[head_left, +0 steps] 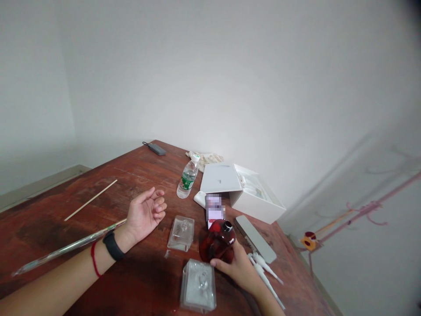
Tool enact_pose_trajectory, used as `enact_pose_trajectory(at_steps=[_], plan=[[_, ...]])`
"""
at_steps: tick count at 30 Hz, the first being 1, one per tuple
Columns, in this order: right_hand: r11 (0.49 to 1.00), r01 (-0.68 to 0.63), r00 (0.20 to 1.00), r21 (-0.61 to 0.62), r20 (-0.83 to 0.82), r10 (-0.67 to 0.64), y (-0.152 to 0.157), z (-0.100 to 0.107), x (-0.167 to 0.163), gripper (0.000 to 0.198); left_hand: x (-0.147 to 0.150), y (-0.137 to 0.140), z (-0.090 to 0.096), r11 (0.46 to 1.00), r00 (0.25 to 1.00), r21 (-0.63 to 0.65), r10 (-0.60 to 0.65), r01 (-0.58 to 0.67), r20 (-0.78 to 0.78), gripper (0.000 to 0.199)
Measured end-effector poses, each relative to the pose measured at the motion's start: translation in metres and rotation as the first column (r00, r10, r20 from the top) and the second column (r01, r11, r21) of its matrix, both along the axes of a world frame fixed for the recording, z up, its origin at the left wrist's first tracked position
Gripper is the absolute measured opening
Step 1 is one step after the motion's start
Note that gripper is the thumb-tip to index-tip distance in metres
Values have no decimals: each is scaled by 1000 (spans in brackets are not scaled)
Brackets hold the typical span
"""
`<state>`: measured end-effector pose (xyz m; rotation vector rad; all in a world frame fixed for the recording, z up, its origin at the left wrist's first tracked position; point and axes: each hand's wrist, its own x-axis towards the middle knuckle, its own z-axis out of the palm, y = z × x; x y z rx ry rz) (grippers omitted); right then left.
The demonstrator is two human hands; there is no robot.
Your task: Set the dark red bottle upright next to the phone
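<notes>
**Fingers of the right hand (241, 265) on a dark red-brown, round-shouldered translucent bottle (219, 241); left hand (141, 217) free**

Right hand: thumb and fingers gripping the side of the bottle, thumb toward the wearer, far fingertips hidden. Left hand: raised above the table, palm turned up, fingers loosely curled and free; a black watch (113, 245) and a thin red cord bracelet (94, 260) circle the wrist.

Bottle: open-mouthed, dark neck uppermost, at the near middle of the red-brown wooden table (138, 175). Whether its base touches the tabletop cannot be told.

Beside it: two clear plastic boxes with rounded knobs, one nearer the wearer (198, 285), one farther off to the left (180, 233). Just beyond: a phone with a lit, partly blurred screen (215, 215), and a small white rounded case (199, 199) next to it.

To the right: a flat silver-grey bar (258, 239) and two slender white tools with tapered tips (265, 281), lying close together.

Farther back: a clear water bottle with green label and white cap (187, 181), upright; an open white cardboard box (256, 210); off-white knitted fabric (210, 159) behind it; a dark grey device with a looped cord (156, 149) near the far edge.

Left side: a thin pale wooden stick (90, 200), and a long slim piece in shiny clear wrapping (66, 252), its upper end by the left wrist.
</notes>
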<state>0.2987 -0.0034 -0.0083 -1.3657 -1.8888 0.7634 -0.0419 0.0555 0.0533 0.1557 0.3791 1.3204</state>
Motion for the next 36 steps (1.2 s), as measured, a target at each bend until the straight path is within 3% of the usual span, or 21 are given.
enact_pose_trajectory(at_steps=[5,14,19,23,30,36], plan=[[1000,6,1000,-4,-9,-6,-1,0,-1,80,0,1,-1,1000,1000,17,-16,16,8,35],[1000,15,1000,4,16,-15,0,0,0,77,2,1,-4,1000,1000,20,-2,2,31,52],[1000,26,998,-11,52,-25,-1,0,-1,76,1,-1,-3,998,998,45,-39,37,41,68],[999,25,999,-36,31,-24,-1,0,-1,75,-1,-3,-2,995,997,76,-74,71,37,69],[999,27,1000,-46,7,-27,-2,2,-3,69,2,-14,4,942,955,166,-296,292,-1,102],[999,26,999,-23,31,-25,-1,2,-1,74,4,-23,8,895,910,193,-414,402,26,111]])
